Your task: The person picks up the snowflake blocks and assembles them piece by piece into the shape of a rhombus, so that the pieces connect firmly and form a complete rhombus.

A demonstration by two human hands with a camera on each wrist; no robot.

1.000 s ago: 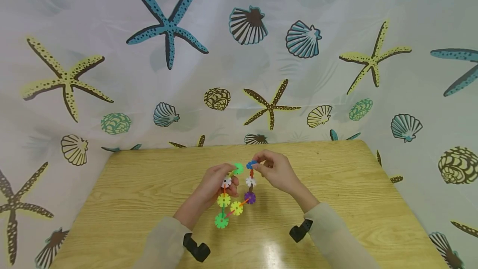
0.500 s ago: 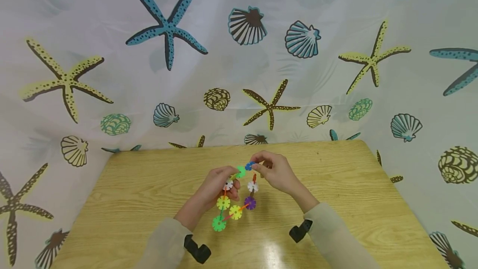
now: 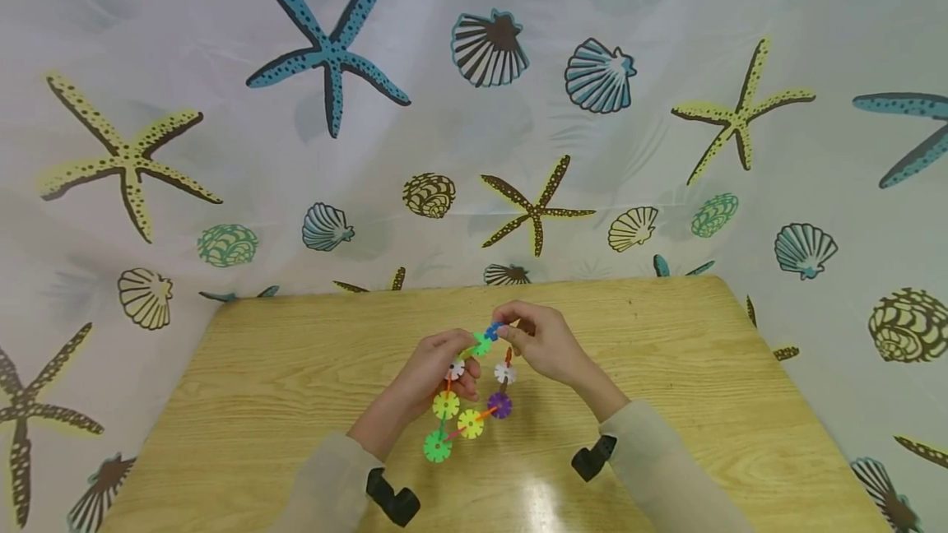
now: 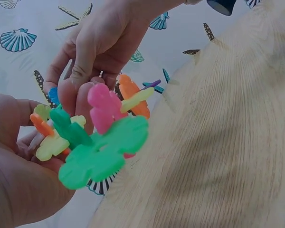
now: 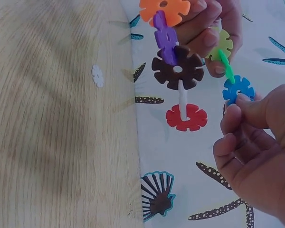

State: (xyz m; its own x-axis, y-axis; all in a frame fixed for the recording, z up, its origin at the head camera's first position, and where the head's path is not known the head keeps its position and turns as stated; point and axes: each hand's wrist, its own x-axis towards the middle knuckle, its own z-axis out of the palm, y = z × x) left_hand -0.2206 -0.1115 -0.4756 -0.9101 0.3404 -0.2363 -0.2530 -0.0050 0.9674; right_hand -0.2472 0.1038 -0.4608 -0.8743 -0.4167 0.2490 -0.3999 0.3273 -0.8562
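Note:
A chain of slotted plastic snowflake discs hangs above the table in a bent loop, with a green disc [image 3: 437, 447] at its lowest corner and a purple disc [image 3: 499, 405] on the right side. My left hand [image 3: 429, 367] holds its upper left part, fingers around the discs near a white one. Between thumb and fingers, my right hand [image 3: 544, 341] pinches a blue disc [image 5: 237, 88]. That blue disc meets the edge of a light green disc [image 5: 225, 66] at the chain's upper end. In the right wrist view, the other end, a red disc [image 5: 186, 119], hangs apart from the blue one.
A single white disc [image 5: 97, 76] appears on the wooden table [image 3: 666, 401] in the right wrist view. Behind the table hangs a cloth [image 3: 444, 130] printed with starfish and shells. Black cameras [image 3: 392, 498] sit on both wrists.
The blue disc has moved left and away from the red disc, to the light green disc. My left hand and the chain have shifted slightly downward and toward the right hand.

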